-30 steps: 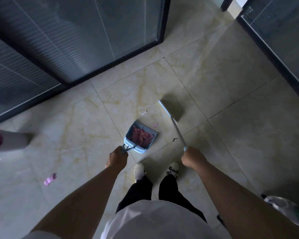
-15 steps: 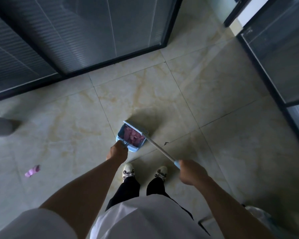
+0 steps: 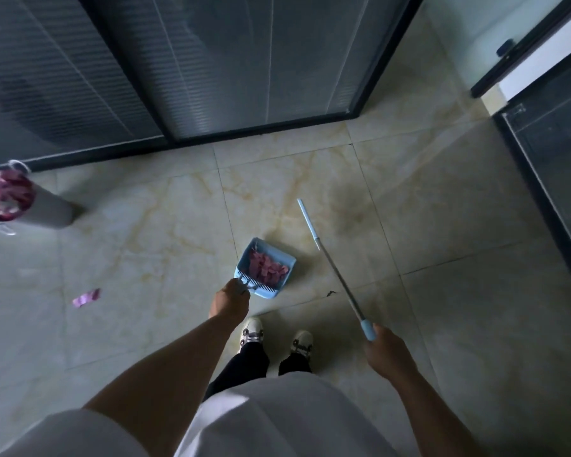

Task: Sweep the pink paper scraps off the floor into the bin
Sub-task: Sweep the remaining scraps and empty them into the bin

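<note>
1. Scraps (image 3: 267, 267) of pink paper sit heaped in the blue dustpan (image 3: 265, 268), low over the floor (image 3: 442, 225) at 12 o'clock from our shoes.
2. Our left hand (image 3: 229, 300) is clamped on the dustpan's handle; our right hand (image 3: 388, 354) is closed around the broom handle (image 3: 335, 273), whose head points toward 11 o'clock.
3. We judge the paper feather-light and limp, so we carry the pan level by its handle.
4. One stray scrap (image 3: 86, 297) lies at 9 o'clock.
5. The bin (image 3: 51, 211), at 10 o'clock, already holds pink paper.
</note>
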Action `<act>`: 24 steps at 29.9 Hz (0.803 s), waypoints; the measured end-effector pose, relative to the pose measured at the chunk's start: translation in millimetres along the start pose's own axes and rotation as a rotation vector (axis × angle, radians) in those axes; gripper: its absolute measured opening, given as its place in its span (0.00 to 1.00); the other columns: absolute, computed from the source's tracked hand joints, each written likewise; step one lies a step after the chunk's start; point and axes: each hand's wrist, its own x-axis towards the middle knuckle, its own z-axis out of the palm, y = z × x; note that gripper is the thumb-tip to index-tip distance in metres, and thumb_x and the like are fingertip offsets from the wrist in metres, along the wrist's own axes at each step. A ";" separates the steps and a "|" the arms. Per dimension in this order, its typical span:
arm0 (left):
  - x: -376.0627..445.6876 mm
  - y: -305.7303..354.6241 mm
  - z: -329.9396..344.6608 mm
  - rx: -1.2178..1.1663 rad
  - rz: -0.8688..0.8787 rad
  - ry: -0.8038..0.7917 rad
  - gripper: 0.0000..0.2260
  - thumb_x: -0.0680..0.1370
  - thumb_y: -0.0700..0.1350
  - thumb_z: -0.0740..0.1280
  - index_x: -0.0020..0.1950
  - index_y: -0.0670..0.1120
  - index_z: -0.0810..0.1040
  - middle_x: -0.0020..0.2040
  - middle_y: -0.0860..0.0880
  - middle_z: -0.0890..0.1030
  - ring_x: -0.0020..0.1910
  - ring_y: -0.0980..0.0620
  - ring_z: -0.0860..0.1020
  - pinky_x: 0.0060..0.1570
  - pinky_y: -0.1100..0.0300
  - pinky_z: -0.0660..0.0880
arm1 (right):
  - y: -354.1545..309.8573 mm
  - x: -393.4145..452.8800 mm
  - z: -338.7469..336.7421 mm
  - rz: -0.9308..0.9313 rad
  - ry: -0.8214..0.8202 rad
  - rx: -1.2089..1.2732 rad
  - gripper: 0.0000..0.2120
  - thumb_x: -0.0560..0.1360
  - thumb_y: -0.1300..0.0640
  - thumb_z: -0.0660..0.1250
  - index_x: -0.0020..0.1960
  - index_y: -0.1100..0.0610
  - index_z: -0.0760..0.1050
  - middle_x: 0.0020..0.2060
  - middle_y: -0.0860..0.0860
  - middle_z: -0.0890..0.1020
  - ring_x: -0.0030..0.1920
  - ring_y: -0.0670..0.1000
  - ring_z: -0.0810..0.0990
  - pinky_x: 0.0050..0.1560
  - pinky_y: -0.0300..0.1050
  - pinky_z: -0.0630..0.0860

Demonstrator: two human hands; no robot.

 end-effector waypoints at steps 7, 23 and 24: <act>-43.2 -42.6 -30.1 -0.155 -0.185 0.152 0.08 0.76 0.44 0.65 0.55 0.45 0.78 0.49 0.41 0.82 0.49 0.39 0.79 0.42 0.55 0.73 | -27.5 20.2 2.2 0.005 -0.001 -0.026 0.19 0.77 0.60 0.58 0.67 0.65 0.68 0.64 0.61 0.76 0.64 0.59 0.75 0.58 0.44 0.72; -173.4 -196.3 -129.0 -0.474 -0.532 0.598 0.07 0.76 0.41 0.68 0.52 0.41 0.81 0.46 0.40 0.82 0.45 0.41 0.78 0.40 0.57 0.67 | -170.2 -8.7 70.1 -0.396 -0.208 -0.510 0.14 0.76 0.61 0.57 0.55 0.65 0.77 0.49 0.59 0.84 0.48 0.56 0.83 0.37 0.38 0.71; -178.4 -208.5 -136.5 -0.491 -0.546 0.613 0.07 0.76 0.41 0.69 0.52 0.42 0.81 0.46 0.39 0.82 0.46 0.39 0.79 0.40 0.57 0.68 | -184.7 -15.5 75.1 -0.417 -0.219 -0.524 0.13 0.75 0.61 0.57 0.51 0.65 0.77 0.47 0.58 0.84 0.43 0.55 0.83 0.34 0.37 0.70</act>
